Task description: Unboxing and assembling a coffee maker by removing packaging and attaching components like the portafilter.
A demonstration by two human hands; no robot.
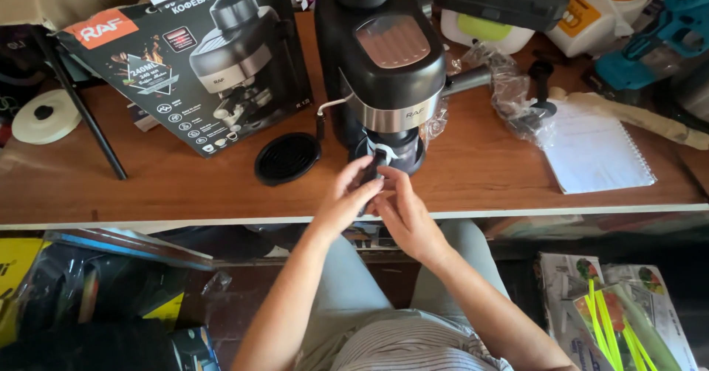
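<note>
Right now your left hand [346, 194] and your right hand [402, 212] meet at the front edge of the brown wooden table [473, 172], both with fingers curled around the dark handle of the portafilter [378, 166] that sticks out toward you from under the brew head of the black and silver espresso machine [384, 68]. Your left fingers pinch the handle from the left side, your right fingers grip it from the right and below, so neither hand is loose. The machine stands upright near the middle of the table, well back from your wrists. Just to its left lies a round black ribbed drip-tray cover [286, 158], flat on the wood and apart from your hands. Further left leans the large dark printed cardboard box [192, 61] showing the same kind of machine. To the right, a white spiral-bound notebook [594, 153] lies flat, with a crumpled clear plastic bag [509, 83] between it and the machine.
</note>
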